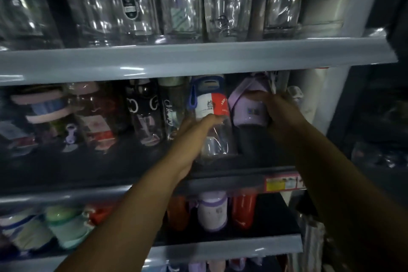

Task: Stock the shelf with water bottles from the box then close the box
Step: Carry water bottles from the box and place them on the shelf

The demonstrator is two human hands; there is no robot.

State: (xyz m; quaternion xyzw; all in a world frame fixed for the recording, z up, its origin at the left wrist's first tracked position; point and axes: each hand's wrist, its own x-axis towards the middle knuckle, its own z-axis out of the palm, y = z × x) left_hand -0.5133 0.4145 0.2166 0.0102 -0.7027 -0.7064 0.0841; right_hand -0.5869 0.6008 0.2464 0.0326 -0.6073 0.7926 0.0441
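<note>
Both my arms reach onto the middle shelf (220, 170). My left hand (194, 137) grips a clear bottle (212, 108) with a blue lid, a blue strap and a white-and-red label, holding it from the left at its lower half. My right hand (273, 110) wraps round a lilac bottle (247, 110) with a dark base, which stands just to the right of the clear one. Both bottles are upright at the right end of the shelf row. The box is out of view.
More bottles stand to the left on the middle shelf, among them a black one (143, 112). Clear glass bottles (181, 2) fill the top shelf. Orange and lilac bottles (212, 212) sit on the lower shelf. A yellow-red price tag (282, 183) marks the shelf edge. A white upright (318, 95) bounds the right side.
</note>
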